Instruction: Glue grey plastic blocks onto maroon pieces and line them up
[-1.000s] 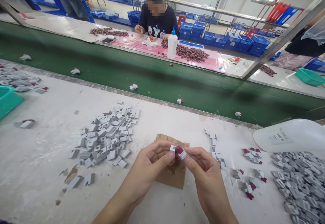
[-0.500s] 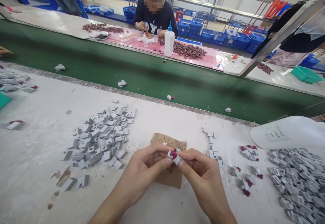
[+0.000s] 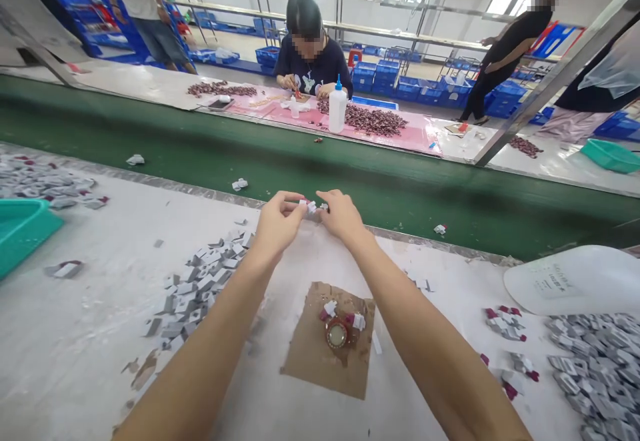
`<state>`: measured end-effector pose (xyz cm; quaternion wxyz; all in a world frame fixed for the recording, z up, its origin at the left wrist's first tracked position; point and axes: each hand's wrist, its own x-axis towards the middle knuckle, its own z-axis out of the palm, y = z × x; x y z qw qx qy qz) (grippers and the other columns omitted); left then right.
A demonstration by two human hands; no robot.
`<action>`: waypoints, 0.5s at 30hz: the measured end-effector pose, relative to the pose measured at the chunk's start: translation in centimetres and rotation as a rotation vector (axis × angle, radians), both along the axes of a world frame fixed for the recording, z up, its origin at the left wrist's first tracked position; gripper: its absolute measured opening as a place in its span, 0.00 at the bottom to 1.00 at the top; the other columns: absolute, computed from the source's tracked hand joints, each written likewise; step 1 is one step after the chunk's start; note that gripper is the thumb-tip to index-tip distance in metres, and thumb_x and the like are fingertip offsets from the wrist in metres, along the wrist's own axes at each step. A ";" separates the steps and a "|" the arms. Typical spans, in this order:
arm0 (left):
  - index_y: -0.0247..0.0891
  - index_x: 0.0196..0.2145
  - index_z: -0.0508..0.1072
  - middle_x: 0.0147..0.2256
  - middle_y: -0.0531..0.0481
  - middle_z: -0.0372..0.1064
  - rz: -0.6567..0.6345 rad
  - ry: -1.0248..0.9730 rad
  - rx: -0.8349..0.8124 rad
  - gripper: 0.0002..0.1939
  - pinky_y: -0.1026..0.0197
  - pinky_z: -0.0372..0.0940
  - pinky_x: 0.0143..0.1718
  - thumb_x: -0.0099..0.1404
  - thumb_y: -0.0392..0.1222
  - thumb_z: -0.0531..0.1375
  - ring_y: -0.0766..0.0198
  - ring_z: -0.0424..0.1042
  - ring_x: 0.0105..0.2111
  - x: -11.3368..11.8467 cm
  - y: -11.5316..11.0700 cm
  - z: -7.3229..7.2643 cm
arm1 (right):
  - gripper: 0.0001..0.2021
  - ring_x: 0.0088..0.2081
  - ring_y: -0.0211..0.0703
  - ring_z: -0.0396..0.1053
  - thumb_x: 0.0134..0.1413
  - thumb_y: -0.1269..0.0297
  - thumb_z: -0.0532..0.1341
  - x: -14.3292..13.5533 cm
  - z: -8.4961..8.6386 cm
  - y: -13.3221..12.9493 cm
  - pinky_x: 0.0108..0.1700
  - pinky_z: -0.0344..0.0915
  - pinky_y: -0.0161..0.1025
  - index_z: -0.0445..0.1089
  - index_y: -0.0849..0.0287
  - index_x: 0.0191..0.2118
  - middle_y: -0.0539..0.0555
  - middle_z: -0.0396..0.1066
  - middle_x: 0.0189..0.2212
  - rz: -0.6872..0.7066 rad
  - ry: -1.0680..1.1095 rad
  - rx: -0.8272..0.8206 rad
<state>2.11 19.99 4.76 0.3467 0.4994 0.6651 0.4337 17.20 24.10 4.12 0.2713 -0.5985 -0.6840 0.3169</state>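
Note:
My left hand (image 3: 280,224) pinches a small white-and-maroon plastic piece (image 3: 309,206) between thumb and fingers, over the near edge of the green belt. Beside it, my right hand (image 3: 343,213) has its fingers curled around another small whitish piece (image 3: 324,207), partly hidden by the hand. Between my forearms lies a brown cardboard scrap (image 3: 305,354) on the white table. On it sit a round, red-rimmed cap-like thing (image 3: 337,336) and a couple of white-and-maroon pieces (image 3: 329,309). A heap of loose grey blocks (image 3: 193,288) is partly covered by my left forearm.
The green belt (image 3: 190,151) carries several scattered pieces. At the right are a white plastic jug (image 3: 575,278) and a big grey heap (image 3: 595,368); at the left, a teal tray (image 3: 30,228). Across the belt a person (image 3: 313,61) works behind a white bottle (image 3: 337,109).
Both hands have moved forward from above the cardboard to the belt's edge, uncovering the cardboard. My right hand has left the first piece and reached a piece on the belt. The view has tilted up.

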 end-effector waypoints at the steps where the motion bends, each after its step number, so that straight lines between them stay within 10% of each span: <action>1: 0.38 0.51 0.78 0.40 0.48 0.79 0.012 0.024 -0.007 0.10 0.57 0.74 0.40 0.74 0.41 0.65 0.58 0.78 0.39 0.4 1.7 -0.3 | 0.15 0.60 0.56 0.76 0.73 0.63 0.68 -0.6 -0.3 1.3 0.62 0.74 0.60 0.76 0.56 0.61 0.60 0.74 0.64 0.003 -0.032 -0.006; 7: 0.36 0.56 0.77 0.51 0.44 0.78 -0.088 0.165 -0.142 0.16 0.51 0.79 0.44 0.77 0.47 0.66 0.57 0.81 0.44 3.7 7.1 -3.2 | 0.07 0.52 0.53 0.80 0.71 0.67 0.68 2.9 0.2 -1.0 0.58 0.77 0.56 0.79 0.60 0.51 0.59 0.82 0.52 -0.101 -0.084 -0.003; 11: 0.38 0.58 0.77 0.56 0.42 0.77 -0.143 0.327 -0.158 0.17 0.45 0.78 0.52 0.77 0.47 0.66 0.53 0.80 0.51 5.6 8.0 -4.0 | 0.07 0.44 0.55 0.84 0.65 0.68 0.66 8.2 0.4 -11.3 0.50 0.81 0.49 0.83 0.55 0.44 0.59 0.86 0.44 -0.135 -0.025 0.017; 15: 0.39 0.59 0.76 0.61 0.41 0.74 -0.122 0.560 -0.126 0.18 0.40 0.74 0.58 0.77 0.48 0.66 0.49 0.76 0.57 5.0 6.2 -2.9 | 0.09 0.29 0.48 0.80 0.65 0.52 0.70 10.7 -3.5 -22.5 0.37 0.81 0.42 0.85 0.47 0.42 0.55 0.84 0.39 -0.110 0.085 0.107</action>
